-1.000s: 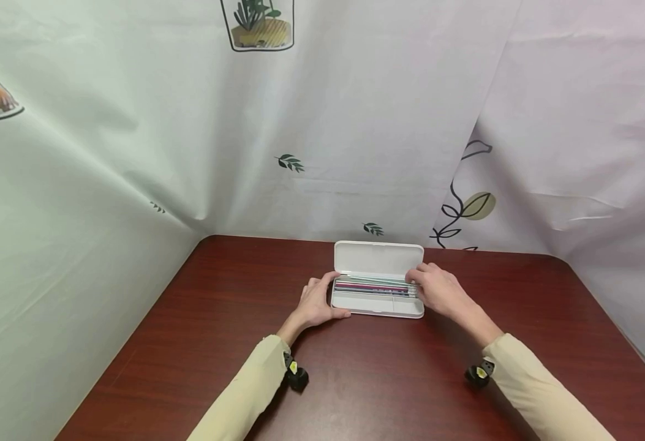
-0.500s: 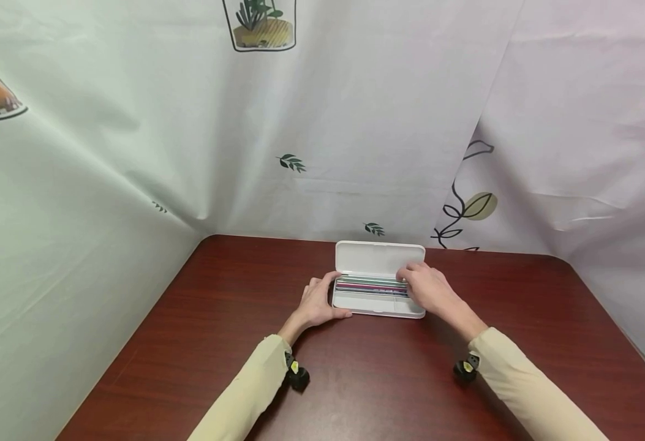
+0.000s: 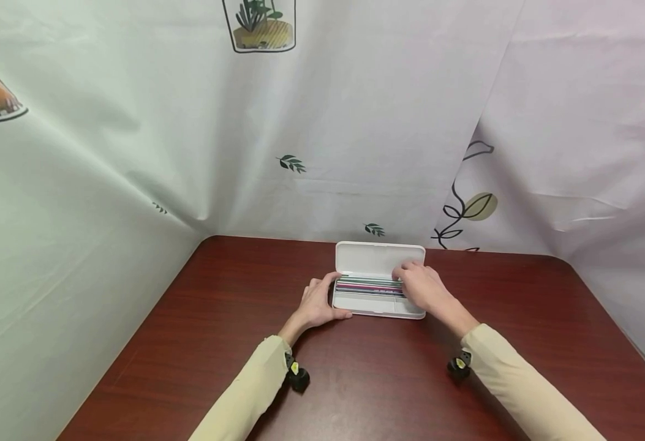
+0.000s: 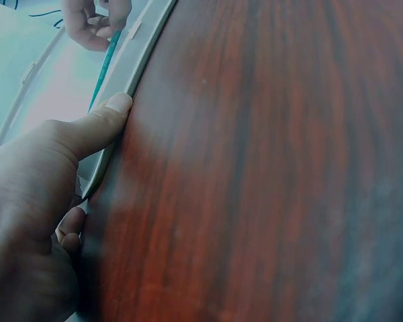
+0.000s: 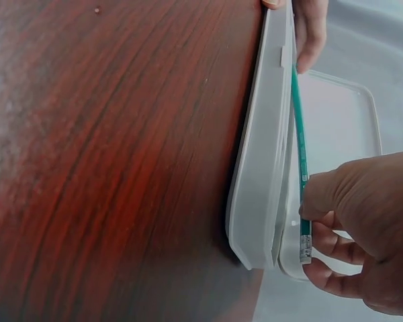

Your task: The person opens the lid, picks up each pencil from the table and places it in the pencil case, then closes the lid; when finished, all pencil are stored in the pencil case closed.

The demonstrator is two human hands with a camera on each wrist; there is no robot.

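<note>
An open white pencil case (image 3: 363,302) lies near the back of the table, its lid (image 3: 374,256) raised behind it. Several pencils (image 3: 367,286), dark, green and pinkish, lie lengthwise in the tray. My left hand (image 3: 315,304) grips the left end of the case, thumb along the front edge and fingers at the back. Over the right part of the tray, my right hand (image 3: 422,288) pinches a green pencil (image 5: 300,137) near its metal-ringed end. The right wrist view shows this pencil above the case's rim, its far end by the left hand's fingers.
The dark red-brown wooden table (image 3: 278,263) has rounded back corners. A white patterned cloth (image 3: 322,122) hangs right behind its back edge and along the left side. A small compartment (image 3: 410,306) sits at the tray's front right.
My right hand has slid left, from the right end of the case to over the tray. The left hand and the case keep their places.
</note>
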